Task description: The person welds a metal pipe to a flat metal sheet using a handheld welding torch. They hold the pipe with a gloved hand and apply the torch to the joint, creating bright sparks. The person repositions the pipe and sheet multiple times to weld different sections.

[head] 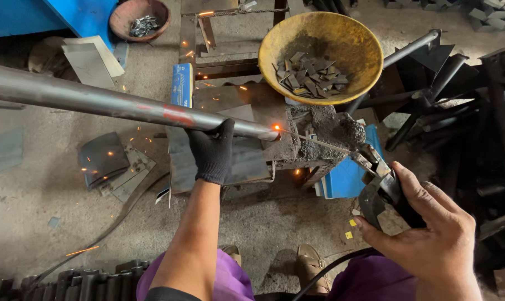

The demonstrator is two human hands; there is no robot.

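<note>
My left hand [212, 150], in a black glove, grips a long grey steel pipe [96, 100] near its right end and steadies it on a low metal stand [263, 145]. My bare right hand [430, 228] holds a black welding electrode holder [383, 189]. Its thin rod [319, 142] reaches left to the pipe's end, where a bright orange spark [276, 127] glows. Small sparks scatter over the floor and the stand.
A yellow bowl [350, 36] of small grey metal pieces sits behind the stand. A brown bowl [121, 17] of metal bits is at the back left. Dark steel frames [464, 95] lie at the right, flat plates [105, 159] on the floor at the left, a blue box [181, 83] beside the stand.
</note>
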